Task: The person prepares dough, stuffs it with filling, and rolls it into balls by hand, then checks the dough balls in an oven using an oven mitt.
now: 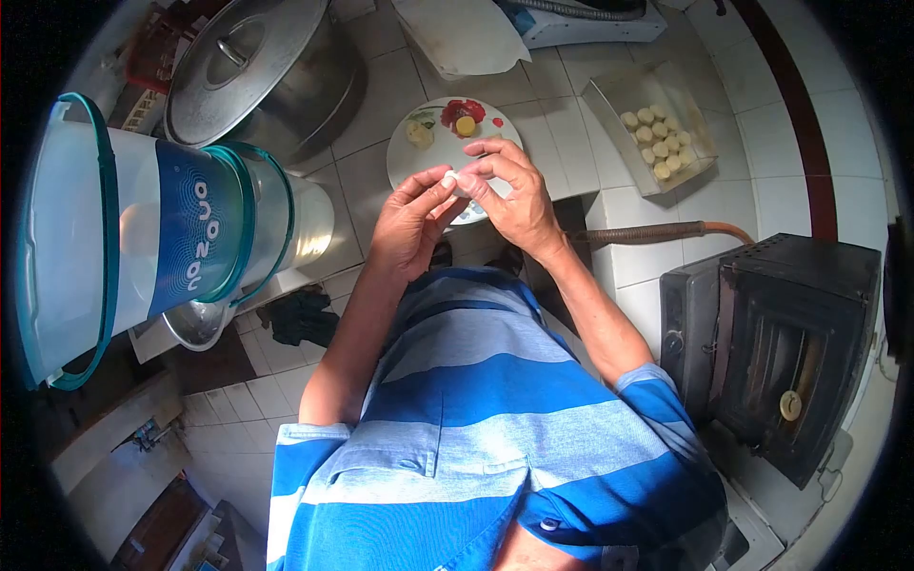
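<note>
My left hand (416,217) and my right hand (519,195) meet over the near side of a plate, fingers pinched together. Between the fingertips is a small white piece that looks like dough (454,180); part of it is hidden by the fingers. The white plate (402,162) has a red flower print. On it lie a small yellow round piece (465,126) and a pale yellowish lump (419,133). To the right, a rectangular metal tray (619,92) holds several small pale round pieces (661,143).
A large lidded metal pot (319,90) stands at the back left. Stacked plastic buckets (133,228) fill the left side. At right are a small dark oven (795,333) and a brownish hose (657,232). A white sheet (462,38) lies on the tiled counter beyond the plate.
</note>
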Action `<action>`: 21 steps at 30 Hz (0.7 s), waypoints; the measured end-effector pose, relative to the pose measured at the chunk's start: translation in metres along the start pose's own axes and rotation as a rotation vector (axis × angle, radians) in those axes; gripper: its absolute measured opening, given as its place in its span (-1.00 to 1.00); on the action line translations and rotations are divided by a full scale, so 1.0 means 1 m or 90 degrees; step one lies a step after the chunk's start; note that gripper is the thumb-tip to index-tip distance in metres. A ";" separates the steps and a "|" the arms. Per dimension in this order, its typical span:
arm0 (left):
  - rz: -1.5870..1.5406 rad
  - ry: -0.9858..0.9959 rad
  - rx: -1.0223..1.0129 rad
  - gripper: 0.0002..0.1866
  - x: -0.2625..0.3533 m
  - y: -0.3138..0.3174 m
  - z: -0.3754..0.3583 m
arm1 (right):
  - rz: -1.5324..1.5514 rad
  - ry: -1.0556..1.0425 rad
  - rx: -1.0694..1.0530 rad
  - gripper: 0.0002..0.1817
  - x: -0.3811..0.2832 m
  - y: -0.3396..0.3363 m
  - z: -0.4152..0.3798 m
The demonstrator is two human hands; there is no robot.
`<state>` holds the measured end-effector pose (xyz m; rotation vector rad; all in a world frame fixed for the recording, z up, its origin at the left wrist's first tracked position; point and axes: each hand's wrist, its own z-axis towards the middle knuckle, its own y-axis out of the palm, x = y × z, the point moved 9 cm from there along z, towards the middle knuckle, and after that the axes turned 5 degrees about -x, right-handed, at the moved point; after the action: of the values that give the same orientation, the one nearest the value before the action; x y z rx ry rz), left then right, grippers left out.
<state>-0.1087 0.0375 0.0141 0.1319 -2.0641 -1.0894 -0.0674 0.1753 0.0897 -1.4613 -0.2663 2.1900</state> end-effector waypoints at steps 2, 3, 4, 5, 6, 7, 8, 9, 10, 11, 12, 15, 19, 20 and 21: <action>-0.001 -0.004 -0.007 -0.76 -0.001 0.000 0.001 | 0.266 0.177 0.001 -0.80 0.031 0.012 -0.008; -0.002 -0.009 -0.015 -0.74 -0.002 0.000 0.001 | 0.266 0.177 0.001 -0.80 0.031 0.013 -0.009; -0.002 -0.010 -0.015 -0.74 -0.002 0.001 0.001 | 0.477 0.283 0.005 -0.79 0.044 0.025 -0.016; -0.013 -0.032 -0.019 -0.73 -0.003 0.002 0.001 | 0.689 0.388 0.010 -0.78 0.052 0.038 -0.024; -0.024 -0.054 -0.024 -0.71 -0.005 0.004 0.000 | 0.689 0.387 0.010 -0.78 0.048 0.036 -0.023; -0.024 -0.053 -0.024 -0.71 -0.005 0.005 0.000 | 0.738 0.421 0.016 -0.75 0.042 0.037 -0.024; -0.040 -0.055 -0.027 -0.71 -0.005 0.005 0.000 | 0.788 0.455 0.022 -0.73 0.039 0.040 -0.026; -0.055 -0.056 -0.028 -0.70 -0.005 0.006 -0.001 | 0.789 0.454 0.020 -0.73 0.041 0.040 -0.025; -0.055 -0.055 -0.028 -0.70 -0.004 0.005 -0.001 | 0.726 0.399 0.018 -0.72 0.042 0.033 -0.020; -0.044 -0.045 -0.025 -0.70 -0.004 0.005 -0.002 | 0.662 0.345 0.015 -0.72 0.040 0.026 -0.016; -0.032 -0.037 -0.022 -0.70 -0.003 0.005 -0.003 | 0.662 0.346 0.015 -0.72 0.038 0.024 -0.016; -0.032 -0.018 -0.066 -0.70 0.002 0.022 -0.004 | 0.504 0.310 -0.040 -0.71 0.031 0.019 -0.014; -0.007 -0.026 -0.059 -0.69 -0.003 0.012 -0.002 | 0.491 0.302 -0.015 -0.68 0.031 0.016 -0.014; -0.036 -0.042 -0.068 -0.69 -0.003 0.014 -0.004 | 0.473 0.295 0.003 -0.67 0.027 0.009 -0.012; -0.063 -0.057 -0.077 -0.69 -0.004 0.017 -0.006 | 0.474 0.294 0.001 -0.67 0.024 0.003 -0.010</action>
<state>-0.0976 0.0461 0.0258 0.1282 -2.0825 -1.2993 -0.0666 0.1832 0.0646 -2.2620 0.5188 2.2496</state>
